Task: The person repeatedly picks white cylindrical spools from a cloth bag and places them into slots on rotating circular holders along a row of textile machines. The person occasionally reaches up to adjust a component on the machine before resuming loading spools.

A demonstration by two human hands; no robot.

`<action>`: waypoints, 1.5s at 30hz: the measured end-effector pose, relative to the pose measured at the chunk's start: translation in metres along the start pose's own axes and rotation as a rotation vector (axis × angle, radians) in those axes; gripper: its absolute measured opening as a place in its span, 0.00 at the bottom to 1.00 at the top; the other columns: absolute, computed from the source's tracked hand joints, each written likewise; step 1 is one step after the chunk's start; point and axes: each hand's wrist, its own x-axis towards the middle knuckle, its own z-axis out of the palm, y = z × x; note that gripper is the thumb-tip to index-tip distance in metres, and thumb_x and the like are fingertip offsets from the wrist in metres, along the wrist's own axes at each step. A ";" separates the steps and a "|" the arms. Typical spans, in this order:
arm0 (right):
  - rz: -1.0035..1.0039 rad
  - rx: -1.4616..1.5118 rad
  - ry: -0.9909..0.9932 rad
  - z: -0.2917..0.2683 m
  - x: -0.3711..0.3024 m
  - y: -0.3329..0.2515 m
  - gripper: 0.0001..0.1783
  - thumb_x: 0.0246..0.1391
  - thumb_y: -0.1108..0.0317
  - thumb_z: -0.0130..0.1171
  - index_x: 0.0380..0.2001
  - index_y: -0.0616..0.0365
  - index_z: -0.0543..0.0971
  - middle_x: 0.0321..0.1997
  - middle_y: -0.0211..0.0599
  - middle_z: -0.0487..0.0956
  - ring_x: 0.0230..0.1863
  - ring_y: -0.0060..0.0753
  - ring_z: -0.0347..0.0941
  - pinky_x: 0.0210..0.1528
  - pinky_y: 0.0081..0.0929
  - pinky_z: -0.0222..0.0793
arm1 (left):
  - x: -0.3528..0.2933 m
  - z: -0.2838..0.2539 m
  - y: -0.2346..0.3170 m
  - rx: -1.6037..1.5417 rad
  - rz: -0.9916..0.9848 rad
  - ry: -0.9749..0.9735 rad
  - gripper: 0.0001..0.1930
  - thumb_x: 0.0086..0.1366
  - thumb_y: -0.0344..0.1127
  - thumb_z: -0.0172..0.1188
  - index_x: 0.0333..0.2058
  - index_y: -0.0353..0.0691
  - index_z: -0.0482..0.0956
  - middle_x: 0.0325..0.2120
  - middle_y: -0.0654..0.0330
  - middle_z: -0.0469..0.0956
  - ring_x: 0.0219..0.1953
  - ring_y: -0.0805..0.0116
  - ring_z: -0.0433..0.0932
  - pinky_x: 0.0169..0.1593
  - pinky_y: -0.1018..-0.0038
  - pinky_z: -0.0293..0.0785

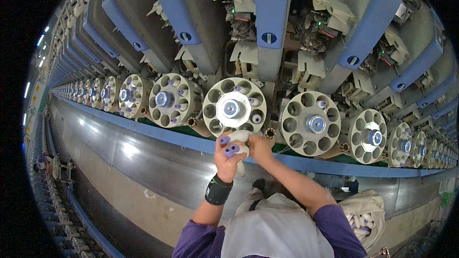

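Observation:
My left hand (224,160), with a black band on its wrist, is closed around several white yarn bobbins (240,136) with purple tube ends. The hand is just below a round cream bobbin magazine (215,90), whose ring of holes surrounds a bright blue-centred hub. A few purple-tipped bobbins stand in its right-hand holes. Close beside the held bobbins is my right hand (259,149), its fingers curled in at their white ends. Whatever lies between those fingers is hidden or too fine to make out.
More round magazines stretch both ways along the machine; the one to the right (310,149) has one bobbin showing. Blue and grey machine housings (268,9) rise behind. A blue rail (306,163) runs below them. At lower right, a pale sack (377,205) contains bobbins.

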 end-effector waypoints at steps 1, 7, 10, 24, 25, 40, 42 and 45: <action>0.004 -0.115 -0.056 0.002 0.006 -0.002 0.07 0.40 0.72 0.51 0.26 0.61 0.73 0.22 0.46 0.76 0.24 0.48 0.74 0.25 0.40 0.68 | 0.001 0.000 -0.001 -0.051 -0.125 0.015 0.16 0.34 0.24 0.58 0.29 0.33 0.74 0.39 0.57 0.70 0.42 0.66 0.68 0.46 0.75 0.63; 0.016 -0.282 -0.378 -0.006 0.035 -0.009 0.08 0.41 0.69 0.52 0.28 0.58 0.75 0.27 0.48 0.77 0.31 0.49 0.74 0.33 0.40 0.69 | 0.037 -0.022 -0.012 -0.019 -0.058 -0.071 0.25 0.37 0.22 0.58 0.40 0.34 0.67 0.31 0.57 0.75 0.36 0.67 0.72 0.40 0.75 0.68; 0.069 0.273 -0.032 -0.038 0.035 0.004 0.07 0.47 0.71 0.47 0.30 0.55 0.74 0.29 0.41 0.77 0.33 0.45 0.73 0.36 0.37 0.67 | 0.076 -0.049 -0.012 -0.220 -0.273 -0.214 0.30 0.37 0.19 0.56 0.45 0.32 0.64 0.31 0.59 0.76 0.34 0.70 0.73 0.38 0.78 0.69; 0.269 1.544 0.031 -0.093 0.070 -0.018 0.12 0.59 0.60 0.44 0.27 0.56 0.69 0.26 0.31 0.72 0.19 0.19 0.60 0.26 0.17 0.58 | 0.098 -0.067 -0.040 -0.068 -0.181 -0.288 0.15 0.43 0.20 0.58 0.34 0.33 0.77 0.42 0.56 0.71 0.39 0.66 0.75 0.42 0.75 0.72; 0.258 1.476 0.003 -0.092 0.077 -0.027 0.12 0.59 0.60 0.45 0.28 0.56 0.69 0.26 0.31 0.72 0.19 0.19 0.59 0.25 0.17 0.58 | 0.102 -0.079 -0.033 -0.251 -0.262 -0.165 0.12 0.48 0.22 0.58 0.34 0.28 0.74 0.38 0.50 0.74 0.36 0.64 0.76 0.41 0.73 0.74; 0.055 0.616 -0.147 -0.051 0.126 -0.036 0.12 0.56 0.64 0.47 0.29 0.60 0.76 0.12 0.22 0.65 0.12 0.12 0.56 0.15 0.14 0.51 | 0.134 -0.102 -0.058 -0.413 -0.194 0.555 0.08 0.50 0.31 0.57 0.19 0.36 0.69 0.13 0.61 0.69 0.16 0.71 0.67 0.24 0.75 0.64; 0.035 0.655 -0.055 -0.055 0.143 -0.058 0.11 0.56 0.65 0.47 0.29 0.60 0.76 0.10 0.21 0.63 0.11 0.12 0.55 0.15 0.13 0.51 | 0.127 -0.084 -0.074 -0.370 -0.019 0.621 0.08 0.49 0.28 0.59 0.17 0.36 0.68 0.13 0.63 0.68 0.16 0.74 0.65 0.24 0.77 0.63; 0.094 1.063 -0.163 -0.076 0.168 -0.090 0.11 0.56 0.64 0.49 0.27 0.60 0.76 0.11 0.22 0.63 0.12 0.11 0.55 0.14 0.13 0.50 | 0.123 -0.074 -0.094 -0.224 0.091 0.592 0.08 0.49 0.26 0.58 0.17 0.37 0.67 0.14 0.63 0.69 0.19 0.75 0.66 0.28 0.77 0.62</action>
